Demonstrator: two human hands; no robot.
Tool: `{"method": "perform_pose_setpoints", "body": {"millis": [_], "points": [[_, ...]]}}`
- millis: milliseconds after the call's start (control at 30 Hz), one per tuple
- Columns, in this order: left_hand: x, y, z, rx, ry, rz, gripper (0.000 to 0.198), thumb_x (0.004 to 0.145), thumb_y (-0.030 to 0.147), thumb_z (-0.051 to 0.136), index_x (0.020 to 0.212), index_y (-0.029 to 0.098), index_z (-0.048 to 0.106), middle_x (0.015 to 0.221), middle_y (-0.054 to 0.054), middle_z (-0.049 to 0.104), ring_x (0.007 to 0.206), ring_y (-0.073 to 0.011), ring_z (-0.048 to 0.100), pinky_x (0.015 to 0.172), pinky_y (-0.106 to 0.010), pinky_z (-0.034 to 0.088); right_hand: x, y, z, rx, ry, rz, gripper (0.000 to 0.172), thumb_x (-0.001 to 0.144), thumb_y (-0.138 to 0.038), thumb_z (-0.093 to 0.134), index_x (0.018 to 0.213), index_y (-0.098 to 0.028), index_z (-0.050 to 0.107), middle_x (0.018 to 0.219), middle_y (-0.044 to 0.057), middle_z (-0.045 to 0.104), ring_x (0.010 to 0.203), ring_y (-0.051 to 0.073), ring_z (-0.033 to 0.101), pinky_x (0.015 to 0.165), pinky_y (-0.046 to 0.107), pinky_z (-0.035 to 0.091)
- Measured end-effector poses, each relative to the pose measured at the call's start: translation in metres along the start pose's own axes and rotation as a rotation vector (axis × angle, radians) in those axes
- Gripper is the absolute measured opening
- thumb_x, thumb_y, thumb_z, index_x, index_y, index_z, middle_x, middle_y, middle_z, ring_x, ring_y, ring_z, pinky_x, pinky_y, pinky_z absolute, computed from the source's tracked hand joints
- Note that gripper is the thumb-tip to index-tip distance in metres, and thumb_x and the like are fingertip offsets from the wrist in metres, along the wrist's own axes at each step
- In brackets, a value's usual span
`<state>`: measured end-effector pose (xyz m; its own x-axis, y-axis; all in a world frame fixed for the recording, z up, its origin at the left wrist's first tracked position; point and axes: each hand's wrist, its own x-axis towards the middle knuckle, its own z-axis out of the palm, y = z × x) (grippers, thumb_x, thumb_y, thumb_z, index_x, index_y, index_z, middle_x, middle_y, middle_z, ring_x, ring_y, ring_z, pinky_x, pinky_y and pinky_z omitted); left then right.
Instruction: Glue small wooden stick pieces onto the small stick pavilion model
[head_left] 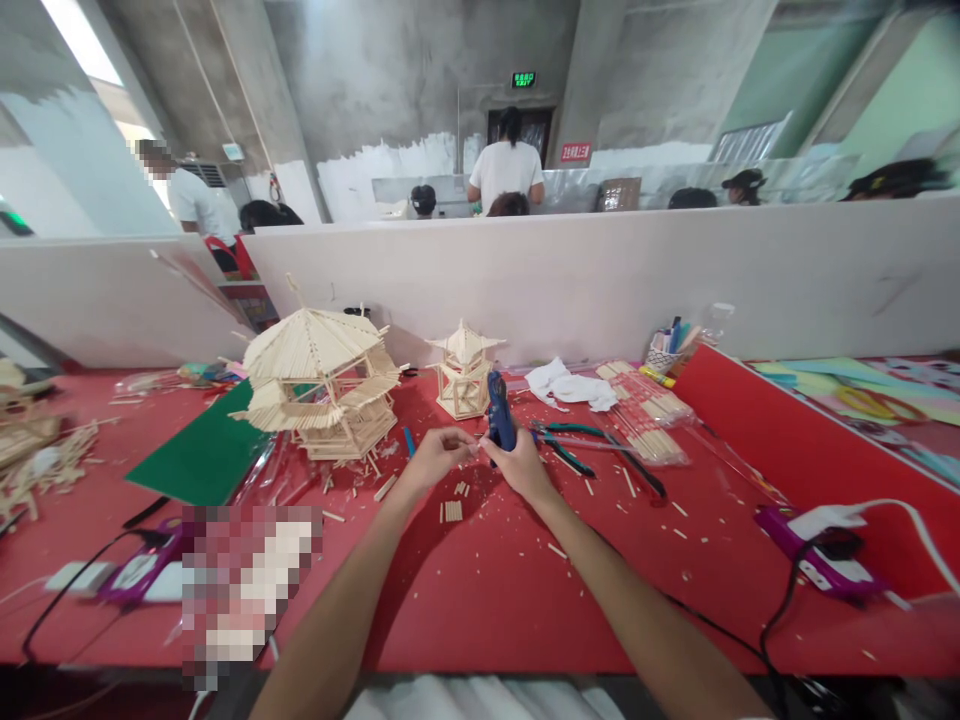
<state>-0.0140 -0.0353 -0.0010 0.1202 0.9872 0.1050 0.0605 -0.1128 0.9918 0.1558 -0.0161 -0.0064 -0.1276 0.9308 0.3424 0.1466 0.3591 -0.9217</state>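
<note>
Spanning the work area, a red counter [487, 620] lies beneath the left grip [433, 460] and the right grip [523, 468]. A white partition [480, 270] stands beyond both grips, presumably to divide this station from the next. To the left of the left grip, a large stick pavilion [307, 340] stands upright, apparently set aside to protect its projecting eaves from the forearms. A green sheet [195, 460] lies farther left. Packets of sticks [649, 415] rest to the right of the right grip, probably for ready access. Green-handled pliers [577, 465] lie near that grip, likely for the same reason. Beyond the grips stands a smaller stick pavilion [461, 370], clear of both.

The right grip is wrapped around a dark-blue tool [499, 405], possibly a glue gun, which projects past the fingers; this hold appears to keep it steady close to the left fingertips. The left grip has its fingertips drawn together beside the tool; whether they pinch a small piece cannot be told. Short sticks [453, 512] lie side by side on the near side of the left grip, seemingly aligned for easy pickup.
</note>
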Motion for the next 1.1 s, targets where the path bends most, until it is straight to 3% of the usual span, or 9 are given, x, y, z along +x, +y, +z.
{"method": "perform_pose_setpoints", "body": {"millis": [167, 300, 733, 1100], "points": [[0.0010, -0.0026, 0.0016, -0.047, -0.036, -0.005, 0.040, 0.057, 0.046, 0.087, 0.074, 0.013, 0.071, 0.069, -0.004, 0.069, 0.065, -0.0142, 0.061, 0.068, -0.027, 0.048, -0.0011, 0.0020, 0.0013, 0.000, -0.026, 0.024, 0.023, 0.076, -0.039, 0.064, 0.085, -0.020, 0.055, 0.078, 0.003, 0.064, 0.067, 0.019, 0.060, 0.064, 0.031, 0.049], [0.0003, -0.0017, 0.0005, -0.012, -0.020, 0.014, 0.038, 0.062, 0.046, 0.084, 0.075, 0.012, 0.071, 0.068, -0.004, 0.068, 0.062, -0.0128, 0.059, 0.065, -0.025, 0.045, -0.0014, 0.0021, 0.0017, -0.004, -0.029, 0.016, 0.024, 0.076, -0.039, 0.063, 0.087, -0.019, 0.056, 0.078, 0.003, 0.065, 0.068, 0.020, 0.060, 0.063, 0.030, 0.048], [0.0027, -0.0065, -0.0011, -0.023, -0.049, 0.001, 0.042, 0.059, 0.049, 0.085, 0.077, 0.013, 0.072, 0.070, -0.006, 0.070, 0.064, -0.0147, 0.062, 0.067, -0.027, 0.048, 0.0003, 0.0007, 0.0005, -0.040, -0.049, -0.074, 0.017, 0.076, -0.032, 0.060, 0.088, -0.018, 0.057, 0.080, 0.002, 0.065, 0.074, 0.019, 0.061, 0.075, 0.031, 0.048], [-0.0011, 0.0011, 0.0017, 0.031, -0.016, 0.035, 0.037, 0.060, 0.046, 0.086, 0.074, 0.013, 0.073, 0.067, -0.005, 0.070, 0.060, -0.0136, 0.060, 0.062, -0.025, 0.045, 0.0011, 0.0011, -0.0001, -0.018, -0.053, -0.077, 0.017, 0.076, -0.031, 0.060, 0.088, -0.018, 0.057, 0.081, 0.002, 0.064, 0.076, 0.019, 0.062, 0.076, 0.031, 0.048]]}}
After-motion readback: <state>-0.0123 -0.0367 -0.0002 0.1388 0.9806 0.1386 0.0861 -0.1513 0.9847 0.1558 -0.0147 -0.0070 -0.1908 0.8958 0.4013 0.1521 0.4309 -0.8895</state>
